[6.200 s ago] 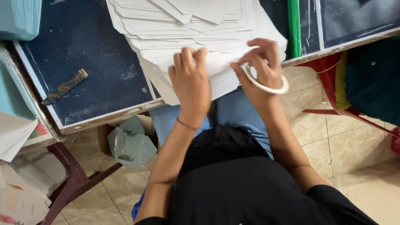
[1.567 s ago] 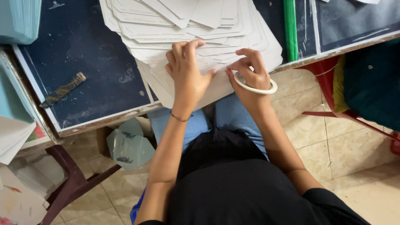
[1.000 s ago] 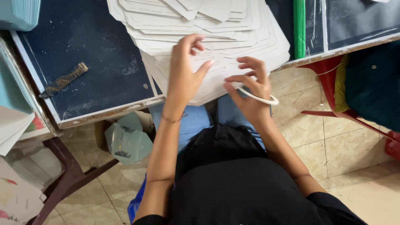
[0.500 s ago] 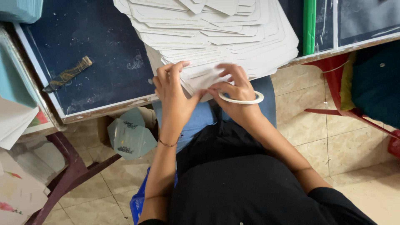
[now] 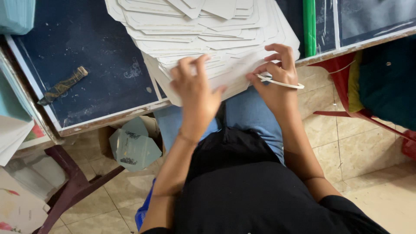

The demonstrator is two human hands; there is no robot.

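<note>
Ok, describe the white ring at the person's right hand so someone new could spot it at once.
Start at the dark blue table and the fanned stack of white card sheets on it. At the stack's near right edge is the right hand. The white ring sits across it: thin and round, unlike the flat angular sheets.

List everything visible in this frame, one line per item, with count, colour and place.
card sheets: a fanned stack, white, table edge, under both hands
tape ring: one, white, around right fingers
table: one, dark blue top
brush-like tool: one, brown, left on table
green strip: one, right of stack
pale green folded cards: a few, under table
red stool: one, right
left hand: on stack
right hand: on stack edge
</note>
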